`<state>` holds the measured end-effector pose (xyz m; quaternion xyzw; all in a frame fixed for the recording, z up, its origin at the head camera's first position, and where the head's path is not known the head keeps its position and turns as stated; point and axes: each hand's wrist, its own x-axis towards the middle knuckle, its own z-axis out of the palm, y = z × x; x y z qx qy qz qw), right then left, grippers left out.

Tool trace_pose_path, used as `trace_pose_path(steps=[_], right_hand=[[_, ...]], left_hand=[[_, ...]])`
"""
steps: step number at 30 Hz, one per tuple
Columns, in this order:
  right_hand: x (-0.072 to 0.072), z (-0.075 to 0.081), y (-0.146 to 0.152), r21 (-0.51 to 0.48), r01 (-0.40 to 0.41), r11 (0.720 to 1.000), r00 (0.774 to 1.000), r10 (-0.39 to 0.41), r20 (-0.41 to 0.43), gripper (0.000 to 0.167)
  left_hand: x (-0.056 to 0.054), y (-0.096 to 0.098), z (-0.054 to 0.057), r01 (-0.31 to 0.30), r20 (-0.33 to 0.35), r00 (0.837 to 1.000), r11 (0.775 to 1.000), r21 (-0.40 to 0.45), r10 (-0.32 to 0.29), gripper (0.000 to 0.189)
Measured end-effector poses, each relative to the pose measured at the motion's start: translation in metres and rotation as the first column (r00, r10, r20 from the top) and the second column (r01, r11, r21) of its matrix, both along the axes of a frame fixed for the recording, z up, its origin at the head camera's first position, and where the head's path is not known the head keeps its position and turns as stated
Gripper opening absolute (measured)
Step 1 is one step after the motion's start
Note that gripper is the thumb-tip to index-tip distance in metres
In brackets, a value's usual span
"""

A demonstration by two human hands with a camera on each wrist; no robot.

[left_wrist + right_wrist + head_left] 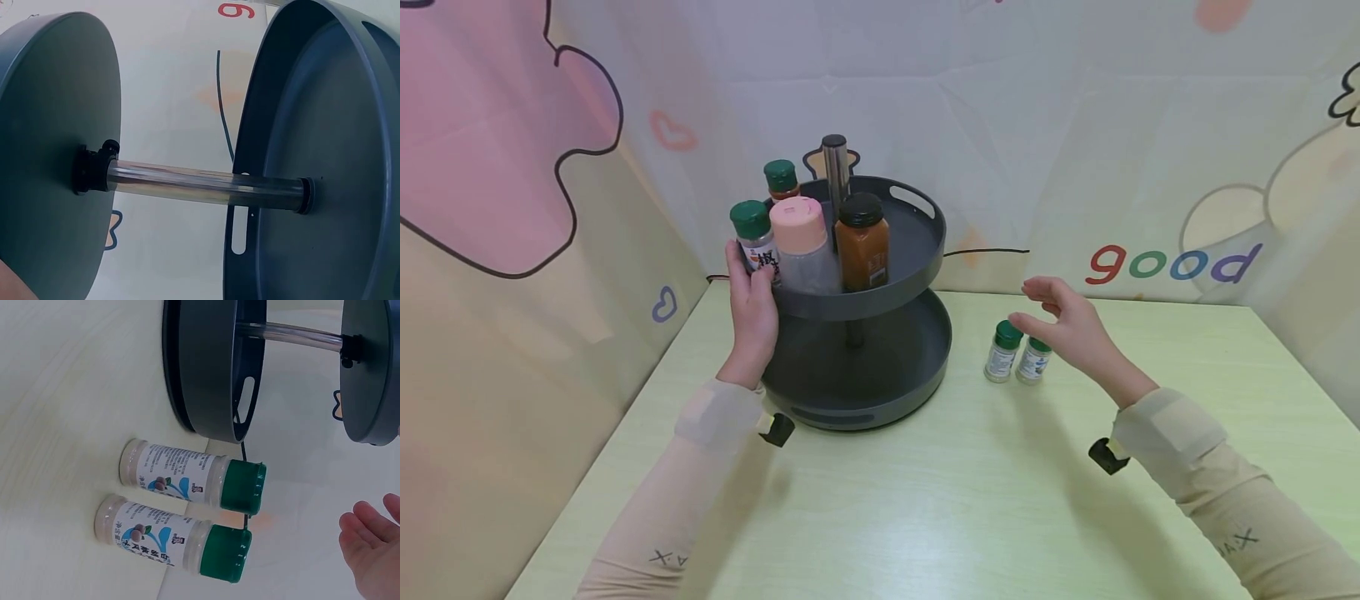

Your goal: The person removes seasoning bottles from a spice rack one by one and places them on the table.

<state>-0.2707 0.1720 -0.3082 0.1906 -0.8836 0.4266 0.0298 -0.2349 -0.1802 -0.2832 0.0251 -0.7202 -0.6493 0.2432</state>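
My left hand [752, 321] is at the left edge of the upper tier of a dark grey two-tier turntable rack [917, 275]. Its fingers and thumb grip a green-capped spice jar [752, 229], covering the lower part. Just right of it on that tier stand a pink-lidded clear jar [801, 237] and a black-capped jar with orange-brown contents [862, 246]. My right hand [1071, 325], empty with thumb and fingers spread apart, is close by two white-labelled, green-capped shakers [1000, 354] [187, 478] that stand upright side by side on the table.
Behind the front jars, another green-capped jar [781, 177] stands near the rack's metal post [836, 167]. The lower tier [850, 362] is bare. The pale green table [910, 500] meets a printed cloth backdrop [1022, 150] at the back.
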Motion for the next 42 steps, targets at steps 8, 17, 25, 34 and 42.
trace_pose_path(steps=[8,17,25,34,42], right_hand=[[0.006,0.006,-0.008,-0.006,-0.023,1.000,1.000,0.023,0.003,0.061],[0.010,0.014,-0.016,-0.029,-0.045,0.999,0.999,0.045,-0.014,0.058],[0.016,0.024,-0.026,-0.033,-0.080,0.996,0.996,0.079,-0.030,0.057],[0.020,0.032,-0.036,-0.039,-0.107,0.993,0.993,0.105,-0.050,0.056],[0.021,0.037,-0.043,-0.044,-0.136,0.990,0.988,0.133,-0.076,0.055]], left_hand=[[-0.002,-0.002,-0.004,-0.014,0.018,1.000,1.000,-0.005,0.014,0.059],[-0.011,-0.004,-0.015,-0.044,0.003,0.999,0.999,0.010,0.044,0.059],[-0.009,-0.001,-0.015,-0.058,0.007,0.998,0.998,0.022,0.057,0.059],[-0.008,0.001,-0.014,-0.050,0.001,0.999,0.998,0.049,0.050,0.060],[-0.008,0.003,-0.014,-0.057,-0.009,0.998,0.996,0.063,0.058,0.060]])
